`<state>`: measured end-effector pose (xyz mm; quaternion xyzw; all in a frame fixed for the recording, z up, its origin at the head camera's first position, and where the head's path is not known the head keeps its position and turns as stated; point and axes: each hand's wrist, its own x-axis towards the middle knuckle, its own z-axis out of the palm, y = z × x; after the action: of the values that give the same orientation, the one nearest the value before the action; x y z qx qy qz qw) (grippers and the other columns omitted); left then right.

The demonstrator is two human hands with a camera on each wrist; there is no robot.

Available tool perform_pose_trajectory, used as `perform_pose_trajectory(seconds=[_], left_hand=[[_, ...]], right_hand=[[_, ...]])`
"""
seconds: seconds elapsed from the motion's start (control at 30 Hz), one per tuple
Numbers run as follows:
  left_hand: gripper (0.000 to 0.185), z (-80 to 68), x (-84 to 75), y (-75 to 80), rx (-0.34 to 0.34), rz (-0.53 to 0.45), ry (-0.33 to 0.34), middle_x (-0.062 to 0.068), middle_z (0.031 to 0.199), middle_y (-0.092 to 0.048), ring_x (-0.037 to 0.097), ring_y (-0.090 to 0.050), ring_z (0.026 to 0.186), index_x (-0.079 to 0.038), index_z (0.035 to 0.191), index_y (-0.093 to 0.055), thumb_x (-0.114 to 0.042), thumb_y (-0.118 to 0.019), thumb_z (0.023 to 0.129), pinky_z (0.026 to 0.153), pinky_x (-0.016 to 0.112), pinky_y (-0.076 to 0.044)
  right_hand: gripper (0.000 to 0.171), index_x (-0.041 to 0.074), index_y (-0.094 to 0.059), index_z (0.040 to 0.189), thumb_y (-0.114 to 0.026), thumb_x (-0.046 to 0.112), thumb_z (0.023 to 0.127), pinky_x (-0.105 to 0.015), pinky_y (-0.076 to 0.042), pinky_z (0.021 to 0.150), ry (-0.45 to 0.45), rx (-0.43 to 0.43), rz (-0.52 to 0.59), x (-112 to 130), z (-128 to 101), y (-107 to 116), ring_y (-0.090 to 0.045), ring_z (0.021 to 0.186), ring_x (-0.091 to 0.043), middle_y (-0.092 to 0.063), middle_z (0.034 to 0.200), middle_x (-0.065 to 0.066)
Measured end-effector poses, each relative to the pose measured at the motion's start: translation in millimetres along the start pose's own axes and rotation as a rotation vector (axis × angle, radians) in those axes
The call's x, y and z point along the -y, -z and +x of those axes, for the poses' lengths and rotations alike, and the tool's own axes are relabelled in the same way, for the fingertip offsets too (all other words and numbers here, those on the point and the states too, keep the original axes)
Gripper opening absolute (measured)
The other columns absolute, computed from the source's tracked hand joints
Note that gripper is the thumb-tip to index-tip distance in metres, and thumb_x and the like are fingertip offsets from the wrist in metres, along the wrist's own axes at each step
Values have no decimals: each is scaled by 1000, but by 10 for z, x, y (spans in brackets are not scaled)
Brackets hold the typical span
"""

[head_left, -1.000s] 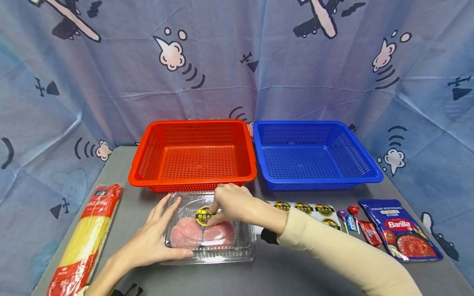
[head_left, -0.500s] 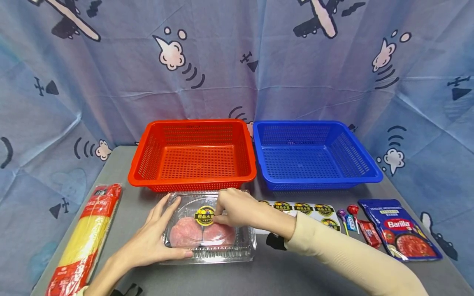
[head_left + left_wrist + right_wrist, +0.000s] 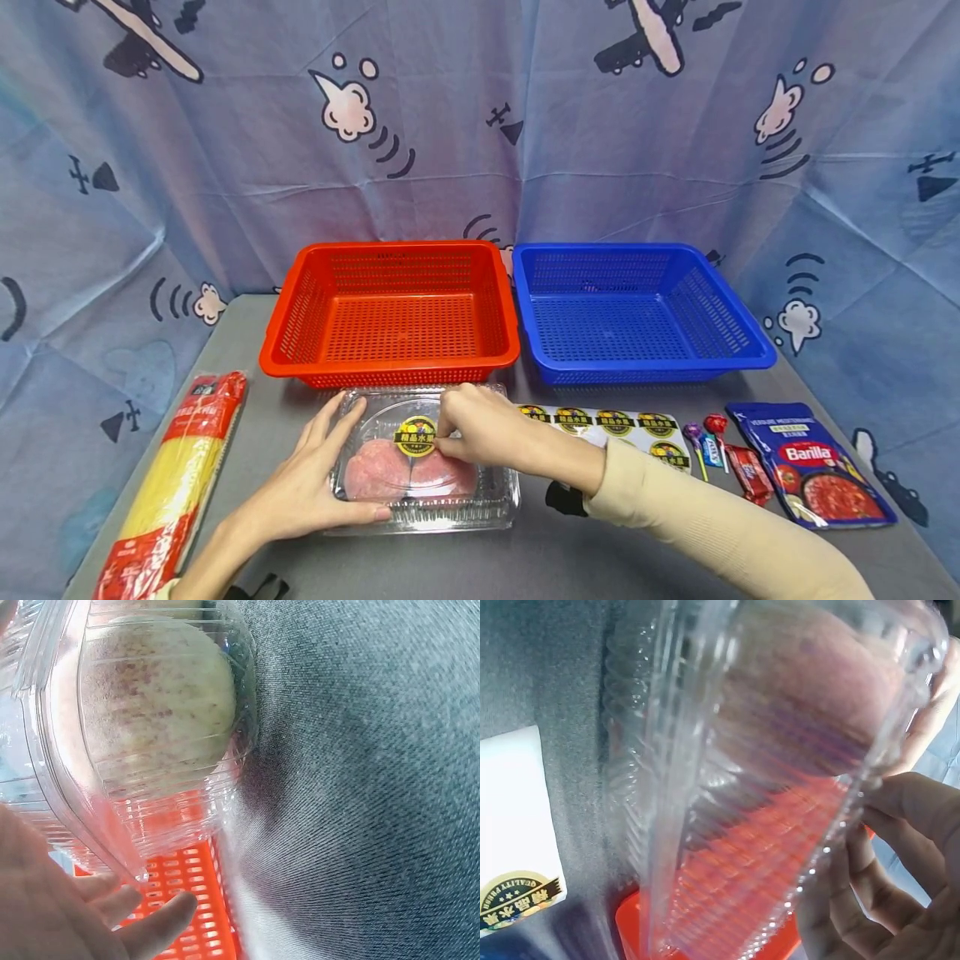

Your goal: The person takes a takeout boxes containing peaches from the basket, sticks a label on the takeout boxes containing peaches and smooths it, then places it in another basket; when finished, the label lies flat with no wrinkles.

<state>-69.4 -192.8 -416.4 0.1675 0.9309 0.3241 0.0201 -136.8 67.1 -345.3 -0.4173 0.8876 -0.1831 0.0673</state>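
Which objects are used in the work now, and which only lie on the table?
In use: clear fruit box, round sticker, sticker sheet, left hand, right hand.
Lying about: red basket, blue basket, noodle pack, Barilla pouch, lollipops.

Right hand (image 3: 885, 862) touches the clear clamshell box (image 3: 780, 750) over pink fruit (image 3: 817, 682).

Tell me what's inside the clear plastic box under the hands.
The clear plastic box holds two round pinkish fruits side by side. A round black-and-yellow sticker on the lid, pressed by the right hand, covers part of them. The left hand hides the box's left edge.
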Motion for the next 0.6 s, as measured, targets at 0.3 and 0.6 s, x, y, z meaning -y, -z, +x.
perform_pose_trajectory(seconds=[0.3, 0.6], left_hand=[[127, 0, 6, -9, -6, 1, -5, 20, 168, -15, 50, -25, 148, -30, 164, -19, -66, -88, 64, 95, 74, -47], [127, -3, -1, -9, -4, 7, 2, 19, 168, -15, 48, -25, 148, -30, 164, -19, -66, -88, 64, 95, 73, -48]], right_hand=[[21, 20, -79, 63, -74, 5, 78, -17, -40, 55, -38, -34, 42, -22, -24, -28, -45, 64, -1, -74, 75, 7], [30, 16, -63, 55, -74, 7, 81, -16, -37, 57, 92, -36, -65, -49, -68, -65, -44, 63, -4, -63, 71, 2]])
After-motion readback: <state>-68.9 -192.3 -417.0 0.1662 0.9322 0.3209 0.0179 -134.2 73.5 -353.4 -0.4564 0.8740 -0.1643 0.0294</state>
